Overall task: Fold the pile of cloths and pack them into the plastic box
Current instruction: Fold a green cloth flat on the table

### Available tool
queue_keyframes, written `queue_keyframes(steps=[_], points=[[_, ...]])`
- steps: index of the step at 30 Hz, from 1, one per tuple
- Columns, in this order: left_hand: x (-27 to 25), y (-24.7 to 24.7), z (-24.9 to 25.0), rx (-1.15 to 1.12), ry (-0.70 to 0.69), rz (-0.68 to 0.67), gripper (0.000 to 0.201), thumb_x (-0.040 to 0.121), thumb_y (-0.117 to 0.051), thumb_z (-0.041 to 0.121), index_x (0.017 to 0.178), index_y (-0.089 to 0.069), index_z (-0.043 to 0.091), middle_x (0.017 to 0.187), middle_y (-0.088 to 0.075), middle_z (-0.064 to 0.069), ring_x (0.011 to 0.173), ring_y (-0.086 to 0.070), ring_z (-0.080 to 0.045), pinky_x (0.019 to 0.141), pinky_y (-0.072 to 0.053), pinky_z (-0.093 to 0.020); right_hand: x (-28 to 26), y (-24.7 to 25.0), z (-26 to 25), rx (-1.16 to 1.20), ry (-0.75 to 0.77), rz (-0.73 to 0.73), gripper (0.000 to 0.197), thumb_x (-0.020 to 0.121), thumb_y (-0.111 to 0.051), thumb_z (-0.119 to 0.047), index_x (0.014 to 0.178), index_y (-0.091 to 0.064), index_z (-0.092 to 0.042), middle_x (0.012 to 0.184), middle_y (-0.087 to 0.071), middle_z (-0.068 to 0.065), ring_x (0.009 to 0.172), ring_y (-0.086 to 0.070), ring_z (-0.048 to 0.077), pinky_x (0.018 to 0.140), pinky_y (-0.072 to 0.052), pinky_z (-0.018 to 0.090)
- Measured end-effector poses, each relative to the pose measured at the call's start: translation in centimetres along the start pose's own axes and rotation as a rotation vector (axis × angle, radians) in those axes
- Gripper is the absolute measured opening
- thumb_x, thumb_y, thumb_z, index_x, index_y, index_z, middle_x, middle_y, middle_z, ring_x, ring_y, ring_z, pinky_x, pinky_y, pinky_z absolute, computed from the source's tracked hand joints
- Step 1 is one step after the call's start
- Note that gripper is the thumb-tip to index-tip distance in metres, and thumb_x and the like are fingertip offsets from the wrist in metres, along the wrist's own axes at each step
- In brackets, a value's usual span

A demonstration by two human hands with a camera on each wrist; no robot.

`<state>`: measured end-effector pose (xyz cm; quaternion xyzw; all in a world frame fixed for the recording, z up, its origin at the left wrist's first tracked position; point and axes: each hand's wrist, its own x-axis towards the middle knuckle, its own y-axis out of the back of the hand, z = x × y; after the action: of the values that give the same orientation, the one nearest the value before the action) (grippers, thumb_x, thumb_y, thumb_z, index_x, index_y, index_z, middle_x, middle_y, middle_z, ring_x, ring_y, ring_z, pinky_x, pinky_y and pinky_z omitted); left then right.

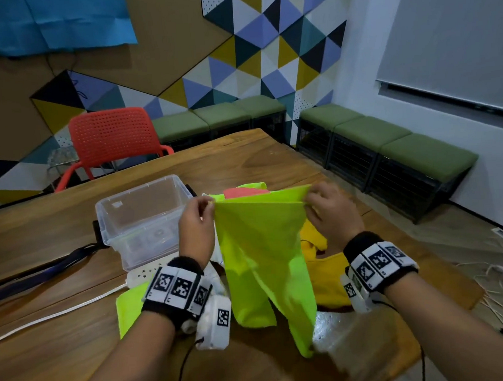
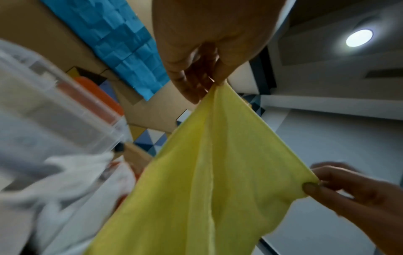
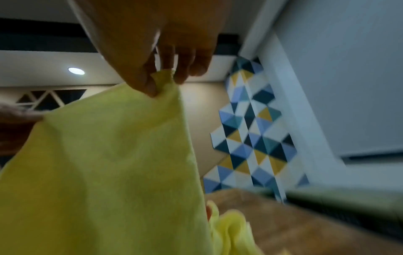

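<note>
A lime-green cloth (image 1: 263, 249) hangs in the air above the wooden table, stretched by its two top corners. My left hand (image 1: 197, 216) pinches the left corner and my right hand (image 1: 324, 204) pinches the right corner. The left wrist view shows the cloth (image 2: 218, 172) hanging from my left hand's fingertips (image 2: 212, 85). In the right wrist view my right hand (image 3: 161, 82) pinches the cloth (image 3: 109, 163). Behind and under it lies the pile: a yellow cloth (image 1: 325, 277), a red cloth (image 1: 241, 191), a white cloth (image 1: 217, 270) and another lime cloth (image 1: 127, 309). The clear plastic box (image 1: 142, 218) stands empty to the left.
A white power strip (image 1: 143, 273) and its cable lie in front of the box. Dark cables (image 1: 41, 267) run off to the left. A red chair (image 1: 113, 140) stands behind the table (image 1: 242, 161). Green benches (image 1: 389, 142) line the walls.
</note>
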<state>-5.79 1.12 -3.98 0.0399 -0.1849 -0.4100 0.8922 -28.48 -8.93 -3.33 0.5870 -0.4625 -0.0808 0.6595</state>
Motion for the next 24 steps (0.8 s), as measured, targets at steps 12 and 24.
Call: queue_keyframes(steps=[12,24], points=[[1.5,1.6,8.5,-0.224,-0.324,0.095,0.024,0.096,-0.045,0.004,0.089,-0.051,0.026,0.086,-0.052,0.01,0.079,-0.052,-0.002,0.075,-0.047,-0.021,3.2,7.2,-0.3,0.656,-0.13,0.5,0.036,0.083,-0.062,-0.005,0.101,-0.046,-0.032,0.077,-0.051,-0.005,0.066,-0.047,0.01,0.064,-0.039,0.02],[-1.2,3.2,-4.2,0.252,0.216,-0.106,0.019,0.091,-0.05,0.002,0.107,-0.059,0.007,0.109,-0.06,-0.013,0.104,-0.057,-0.03,0.083,-0.042,-0.029,1.0,-1.5,-4.1,0.958,-0.364,-0.109,0.005,0.081,-0.068,-0.002,0.085,-0.068,0.0,0.069,-0.061,-0.001,0.059,-0.052,-0.006,0.066,-0.043,0.018]])
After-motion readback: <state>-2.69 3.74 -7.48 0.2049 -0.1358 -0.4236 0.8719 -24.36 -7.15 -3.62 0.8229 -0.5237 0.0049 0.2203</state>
